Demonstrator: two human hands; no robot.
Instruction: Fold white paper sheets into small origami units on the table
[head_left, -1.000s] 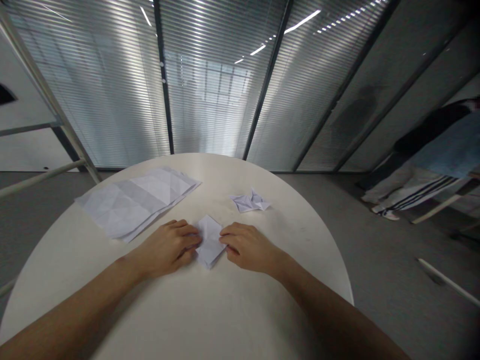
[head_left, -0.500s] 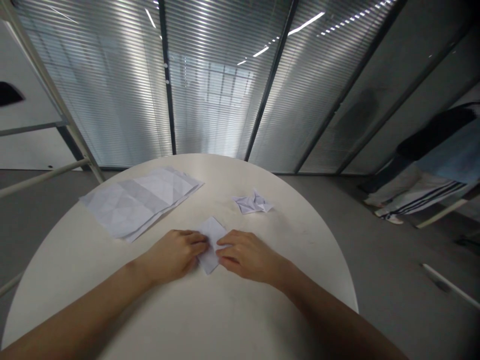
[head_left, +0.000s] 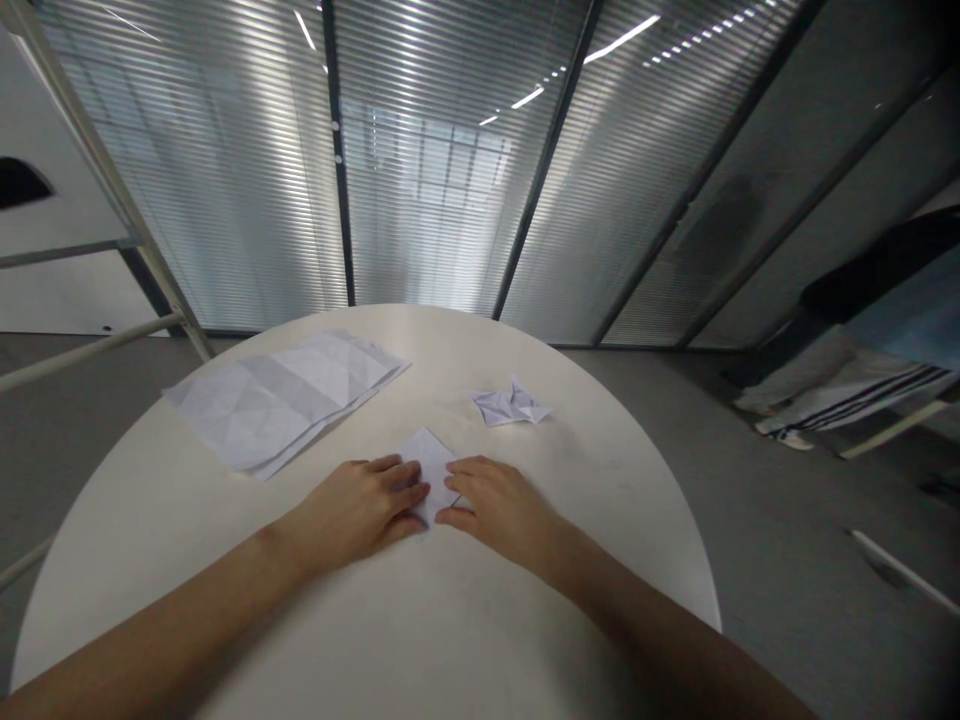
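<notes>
A small folded sheet of white paper (head_left: 433, 457) lies on the round table, one corner pointing away from me. My left hand (head_left: 379, 503) holds it from the left, fingers bent over its surface and thumb by its near corner. From the right, my right hand (head_left: 491, 505) grips the paper's edge between thumb and fingertips. Both hands cover the paper's sides, so its full outline is hidden. Just beyond my right hand sits a folded paper piece (head_left: 510, 404) with raised points; neither hand touches it.
Large creased white sheets (head_left: 285, 400) lie stacked at the table's left. The white round table (head_left: 420, 620) has a curved edge. Blinds (head_left: 427, 200) hang behind glass panels beyond it. A person's legs (head_left: 847, 390) show at the right. A pale metal frame (head_left: 161, 265) stands at left.
My left fingers have spread and reach further over the folded paper, with the thumb now apart. My right hand has shifted slightly along its right edge. The other papers stay put.
</notes>
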